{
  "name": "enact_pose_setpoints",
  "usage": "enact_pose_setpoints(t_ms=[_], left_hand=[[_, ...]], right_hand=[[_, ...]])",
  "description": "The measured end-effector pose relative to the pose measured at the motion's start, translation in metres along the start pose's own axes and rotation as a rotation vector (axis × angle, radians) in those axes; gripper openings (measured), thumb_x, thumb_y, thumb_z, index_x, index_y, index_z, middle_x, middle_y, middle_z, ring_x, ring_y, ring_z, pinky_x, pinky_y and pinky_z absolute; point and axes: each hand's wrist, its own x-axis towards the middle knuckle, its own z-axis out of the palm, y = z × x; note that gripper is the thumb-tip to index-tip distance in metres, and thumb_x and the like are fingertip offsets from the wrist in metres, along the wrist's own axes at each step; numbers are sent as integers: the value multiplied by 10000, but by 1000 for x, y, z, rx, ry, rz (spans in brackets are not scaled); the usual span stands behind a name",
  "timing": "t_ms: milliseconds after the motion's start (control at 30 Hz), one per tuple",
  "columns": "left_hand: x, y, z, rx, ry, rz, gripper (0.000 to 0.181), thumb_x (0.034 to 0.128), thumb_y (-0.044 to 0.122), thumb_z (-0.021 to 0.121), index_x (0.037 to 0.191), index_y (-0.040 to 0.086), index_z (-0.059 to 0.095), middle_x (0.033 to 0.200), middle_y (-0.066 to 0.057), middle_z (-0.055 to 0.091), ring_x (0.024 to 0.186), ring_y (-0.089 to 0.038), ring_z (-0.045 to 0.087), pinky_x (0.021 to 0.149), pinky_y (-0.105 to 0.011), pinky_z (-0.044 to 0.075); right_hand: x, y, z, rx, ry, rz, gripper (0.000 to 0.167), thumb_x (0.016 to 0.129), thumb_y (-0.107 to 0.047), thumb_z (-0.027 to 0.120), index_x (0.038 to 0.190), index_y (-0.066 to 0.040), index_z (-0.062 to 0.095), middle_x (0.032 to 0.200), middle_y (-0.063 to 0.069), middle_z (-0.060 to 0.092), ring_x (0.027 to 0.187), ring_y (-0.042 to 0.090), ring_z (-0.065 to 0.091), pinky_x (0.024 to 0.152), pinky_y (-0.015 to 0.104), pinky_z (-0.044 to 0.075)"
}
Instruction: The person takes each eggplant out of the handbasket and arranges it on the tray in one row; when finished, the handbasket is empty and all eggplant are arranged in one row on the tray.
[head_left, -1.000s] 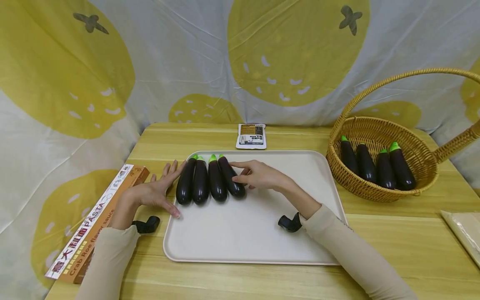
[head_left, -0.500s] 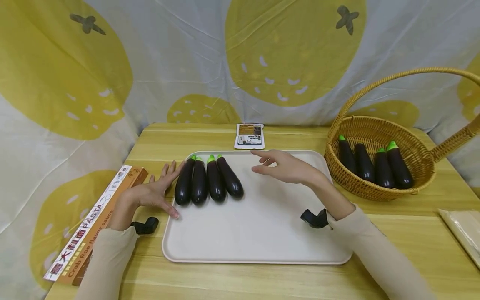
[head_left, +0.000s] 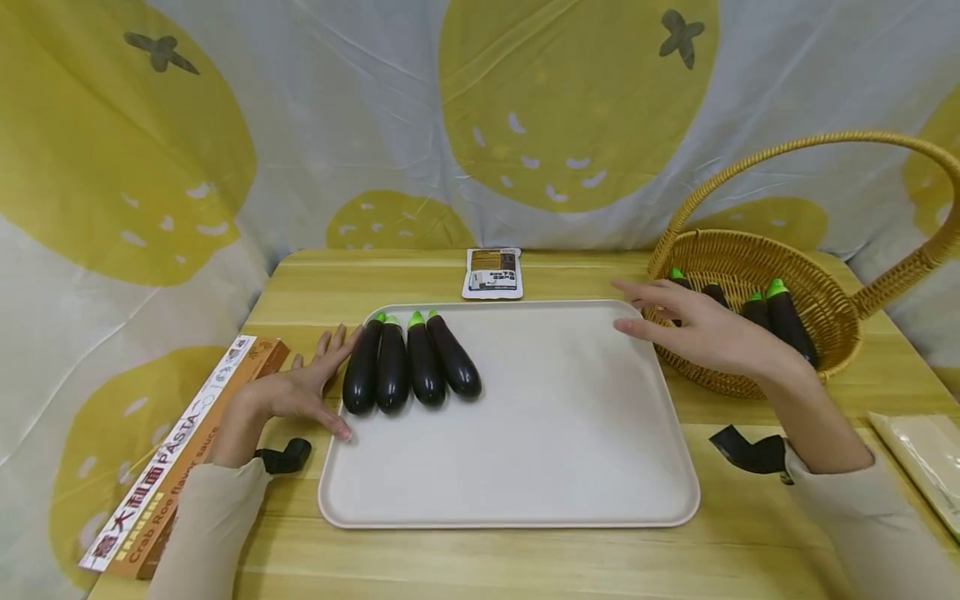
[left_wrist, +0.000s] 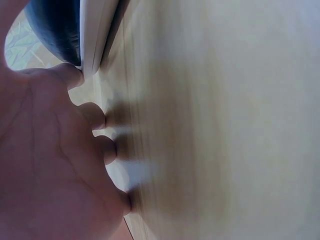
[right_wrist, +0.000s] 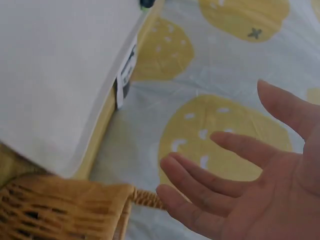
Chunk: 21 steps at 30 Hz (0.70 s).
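Head view. Centred on table (head_left: 487, 567): pale tray (head_left: 570, 442). At tray's ten o'clock: four eggplants (head_left: 425, 371), dark, glossy, laid side by side, green caps towards twelve. At nine o'clock: left hand (head_left: 300, 392), fingers spread, gripping nothing, thumb over tray rim, index just beside leftmost eggplant; contact there unclear. At two o'clock: right hand (head_left: 701, 332), fingers extended towards nine, thumb apart, likewise gripping nothing; seen in front of wicker basket (head_left: 765, 252). Contact with basket: cannot tell. Inside basket, partly hidden by right hand: basket eggplants (head_left: 791, 323). At twelve, just beyond tray: printed pouch (head_left: 492, 277). Towards eight, alongside left forearm: pasta box (head_left: 168, 471). Towards four, well apart from tray: wrapped package (head_left: 922, 462). Behind everything: cloth (head_left: 375, 108) with yellow fruit print.

Left wrist view. At nine: left palm, fingertips down near table surface, index at tray edge. Between ten and eleven: dark eggplant end, cropped. Towards three: table, blurred.

Right wrist view. At four: right palm, fingers loosely extended and separated. At eight: basket, near tray corner. At ten: tray. At eleven: pouch, edge-on.
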Motion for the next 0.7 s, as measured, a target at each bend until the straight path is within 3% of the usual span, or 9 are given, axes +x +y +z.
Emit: enact_pose_setpoints(t_ms=[233, 367, 700], left_hand=[[0, -2, 0, -2, -2, 11, 1534, 627, 398, 987, 1664, 194, -125, 1656, -281, -310, 1502, -523, -335, 1077, -843, -194], [0, -1, 0, 1, -3, 4, 1534, 627, 407, 986, 1664, 198, -127, 1659, -278, -306, 1505, -522, -329, 1083, -840, -189], [0, 0, 0, -2, -1, -12, 1535, 624, 410, 986, 1664, 188, -120, 1661, -283, -295, 1511, -522, -315, 1092, -835, -184]], right_hand=[[-24, 39, -22, -50, 84, 77, 669, 1084, -438, 509, 1655, -191, 263, 1548, 258, 418, 1371, 469, 438, 994, 667, 432], [-32, 63, -32, -105, 114, 191, 725, 1083, -486, 477, 1670, -175, 188, 1536, 341, 374, 1326, 532, 429, 945, 704, 423], [-38, 116, -48, -122, 136, 380, 791, 1108, -506, 318, 1642, -5, 19, 1493, 512, 279, 1311, 681, 331, 985, 791, 364]])
